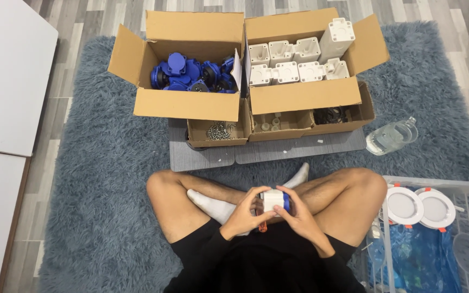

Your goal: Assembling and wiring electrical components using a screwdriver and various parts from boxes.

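1. White plastic housing (273,199) with a blue part at its right end, held over the lap between crossed legs.
2. Likely light and rigid; smooth moulded faces probably a little slippery, so best taken by the flat sides, not the blue end.
3. Blocky, squarish, matt white; a small orange piece (262,227) showing just below, kind unclear.
4. Left hand (243,212) curled around the near left side, fingers wrapped on it.
5. Right hand (299,212) closed on the right end, fingers over the blue part.
6. Beyond the knees: a box of blue parts (191,73), a box of white housings (297,62), small trays of screws (219,130).
7. Right: clear bottle (391,137), round white lamps (420,206) in a basket.
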